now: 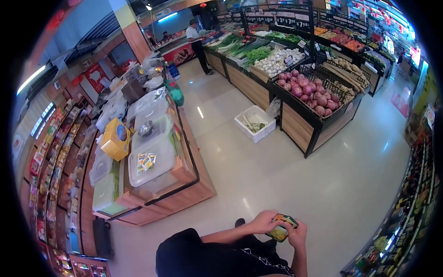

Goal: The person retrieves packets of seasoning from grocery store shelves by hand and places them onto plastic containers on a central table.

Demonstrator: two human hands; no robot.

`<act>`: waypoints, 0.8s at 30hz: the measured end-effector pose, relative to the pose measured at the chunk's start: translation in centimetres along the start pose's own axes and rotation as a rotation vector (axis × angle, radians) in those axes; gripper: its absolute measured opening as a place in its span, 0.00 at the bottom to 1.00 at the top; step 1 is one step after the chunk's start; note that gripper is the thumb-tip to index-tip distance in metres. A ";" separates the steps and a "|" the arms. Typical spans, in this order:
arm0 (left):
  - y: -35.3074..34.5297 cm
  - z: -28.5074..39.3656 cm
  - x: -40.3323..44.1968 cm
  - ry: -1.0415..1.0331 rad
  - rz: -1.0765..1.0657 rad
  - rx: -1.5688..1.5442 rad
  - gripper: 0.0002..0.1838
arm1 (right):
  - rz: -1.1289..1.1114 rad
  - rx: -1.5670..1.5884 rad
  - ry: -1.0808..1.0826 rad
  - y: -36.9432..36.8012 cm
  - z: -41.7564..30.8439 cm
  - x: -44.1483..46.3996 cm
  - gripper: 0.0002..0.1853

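The left hand (264, 222) and the right hand (298, 233) are both partly closed around one small green-and-yellow packet (278, 234), the left at its upper left edge and the right along its right side, thumbs close together over it. The packet is in the air to the right of the lidded counter (203, 187), past its near end, above the pale floor (230, 205); its print is too small to read. The wearer's dark clothing (207, 256) hides the floor just below the counter's near end. On the counter's nearest clear lid lie several small sachets (146, 162), with a metal bowl (146, 128) farther along and a yellow box (115, 139) standing on its left side. A green bag (176, 96) hangs by its far right side. To the right of the counter, a white crate (255, 124) holding some greens sits on the floor, in the way between it and the stand of red onions (310, 92). White garlic bulbs (277, 63) lie beyond those onions, farther from the counter. A person in a white top (192, 34) stands past the counter's far end, and snack shelves (50, 171) line the area to its left.
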State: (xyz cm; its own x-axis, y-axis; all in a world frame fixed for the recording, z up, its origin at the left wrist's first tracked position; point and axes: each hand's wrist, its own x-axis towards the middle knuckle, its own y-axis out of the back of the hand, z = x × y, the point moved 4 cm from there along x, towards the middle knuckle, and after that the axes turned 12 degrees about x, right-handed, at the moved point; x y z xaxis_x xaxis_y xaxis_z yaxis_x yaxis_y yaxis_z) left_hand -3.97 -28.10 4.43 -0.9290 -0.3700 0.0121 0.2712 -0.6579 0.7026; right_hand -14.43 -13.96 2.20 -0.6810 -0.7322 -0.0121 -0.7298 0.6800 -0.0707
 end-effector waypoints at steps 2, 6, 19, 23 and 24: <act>-0.4 0.0 0.2 -0.021 0.015 0.029 0.17 | 0.009 -0.005 0.023 0.3 -0.3 0.0 0.08; -0.7 -0.8 0.6 0.071 -0.126 -0.080 0.16 | -0.007 -0.010 -0.032 0.7 0.5 0.1 0.07; 6.2 -5.2 -1.3 0.165 -0.033 -0.306 0.14 | -0.201 0.027 -0.087 -7.2 -1.6 4.0 0.09; 8.6 -8.6 -0.3 0.172 -0.099 -0.139 0.13 | -0.151 -0.065 -0.009 -10.4 -3.0 5.5 0.09; 9.0 -8.8 0.1 0.151 -0.093 -0.165 0.12 | -0.140 -0.090 0.026 -10.9 -3.0 5.8 0.08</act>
State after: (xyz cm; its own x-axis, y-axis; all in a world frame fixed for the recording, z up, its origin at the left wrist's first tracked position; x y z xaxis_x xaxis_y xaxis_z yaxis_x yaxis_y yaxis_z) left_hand 0.63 -39.84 4.50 -0.9070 -0.3885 -0.1627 0.2350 -0.7873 0.5700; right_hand -10.62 -25.44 5.92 -0.5729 -0.8194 0.0173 -0.8192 0.5732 0.0201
